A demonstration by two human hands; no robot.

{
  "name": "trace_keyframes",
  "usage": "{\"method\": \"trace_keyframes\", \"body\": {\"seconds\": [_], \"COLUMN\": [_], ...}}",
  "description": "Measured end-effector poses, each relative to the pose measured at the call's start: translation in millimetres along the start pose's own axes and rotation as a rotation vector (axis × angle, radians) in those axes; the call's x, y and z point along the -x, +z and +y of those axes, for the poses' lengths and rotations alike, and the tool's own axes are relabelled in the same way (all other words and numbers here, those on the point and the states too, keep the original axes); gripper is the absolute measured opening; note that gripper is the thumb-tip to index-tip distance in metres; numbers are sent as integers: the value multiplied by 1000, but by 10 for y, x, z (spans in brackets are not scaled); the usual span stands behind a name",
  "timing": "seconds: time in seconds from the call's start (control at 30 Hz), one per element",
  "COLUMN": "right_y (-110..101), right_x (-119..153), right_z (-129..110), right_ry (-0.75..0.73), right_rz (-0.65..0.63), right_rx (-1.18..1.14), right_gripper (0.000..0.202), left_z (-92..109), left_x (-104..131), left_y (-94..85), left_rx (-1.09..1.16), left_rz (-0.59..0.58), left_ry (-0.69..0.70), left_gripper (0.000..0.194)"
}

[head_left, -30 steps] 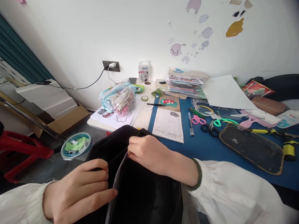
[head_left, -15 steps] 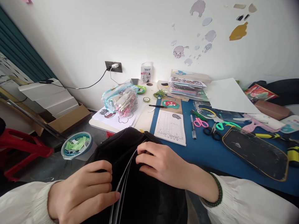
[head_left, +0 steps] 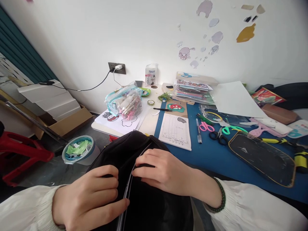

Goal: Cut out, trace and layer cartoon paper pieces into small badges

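Note:
A black fabric bag lies in front of me, with a long opening edged in pale trim running down its middle. My left hand is closed on the fabric left of the opening, its thumb against the trim. On the other side, my right hand pinches the opening's right edge with curled fingers. Between the two hands the edges lie close together, leaving only a narrow gap. What lies inside the bag cannot be seen.
Behind the bag, a desk holds a clear pouch of pens, a written form, pink scissors, black scissors and a dark tray-like board. A bucket of scraps and a red stool stand at left.
My right hand has moved down and left along the opening. My left hand has shifted slightly right, and the gap between the bag's edges has narrowed.

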State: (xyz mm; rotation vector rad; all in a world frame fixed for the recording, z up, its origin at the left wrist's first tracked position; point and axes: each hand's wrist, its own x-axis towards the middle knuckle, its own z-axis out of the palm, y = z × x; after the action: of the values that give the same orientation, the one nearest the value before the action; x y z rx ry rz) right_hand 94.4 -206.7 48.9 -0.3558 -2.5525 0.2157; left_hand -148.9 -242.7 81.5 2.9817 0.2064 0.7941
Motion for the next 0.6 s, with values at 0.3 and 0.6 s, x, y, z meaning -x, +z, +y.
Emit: {"method": "trace_keyframes", "body": {"seconds": [0.3, 0.6], "right_y": [-92, -292], "right_x": [100, 260], "right_z": [24, -86], "right_ry": [25, 256], "right_rz": [-193, -440], "right_rx": [-38, -94], "right_gripper": [16, 18], "left_z": [8, -28], "left_x": [-123, 79], "left_y": [-107, -24], "left_rx": [-44, -16], "left_rz": [-112, -35], "left_ry": [5, -3], "left_gripper": [45, 37]}}
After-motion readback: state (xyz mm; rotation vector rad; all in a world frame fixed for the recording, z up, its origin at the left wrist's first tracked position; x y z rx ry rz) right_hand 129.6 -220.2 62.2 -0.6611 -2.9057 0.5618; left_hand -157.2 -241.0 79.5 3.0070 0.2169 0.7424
